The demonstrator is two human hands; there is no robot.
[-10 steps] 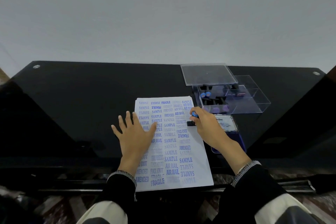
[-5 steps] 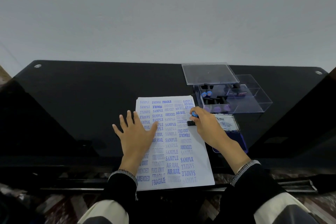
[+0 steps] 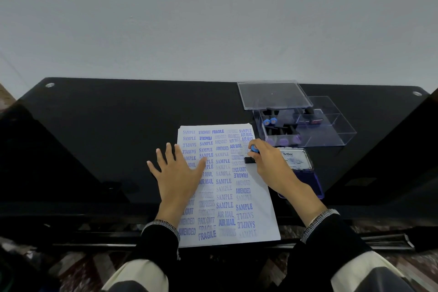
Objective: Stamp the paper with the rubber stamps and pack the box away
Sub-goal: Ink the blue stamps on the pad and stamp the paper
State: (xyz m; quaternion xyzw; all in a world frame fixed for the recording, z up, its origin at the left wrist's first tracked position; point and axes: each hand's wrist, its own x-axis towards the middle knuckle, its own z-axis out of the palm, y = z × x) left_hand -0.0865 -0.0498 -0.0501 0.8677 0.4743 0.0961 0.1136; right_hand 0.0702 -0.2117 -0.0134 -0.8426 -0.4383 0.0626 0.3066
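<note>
Left hand [image 3: 176, 173]: flat, fingers spread, pressing paper [image 3: 237, 199]. Right hand [image 3: 267, 161]: curled round blue-knobbed stamp [image 3: 251, 154], base on paper. Clear box [image 3: 305, 129], ink pad [image 3: 299, 168]: beyond and beside right hand.

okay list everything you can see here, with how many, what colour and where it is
paper: one stack, white with blue stamped words, near edge of table
stamp in hand: one, black base, blue knob, pressed on paper's right side
box: one, clear plastic, open, behind the ink pad
stamps in box: several, black with blue or purple ends; exact count unclear
lid: one, clear, leaning on box's far left edge
ink pad: one, purple, open, right of paper
table: one, black glass
left hand: flat on paper's left side
right hand: gripping the stamp
</note>
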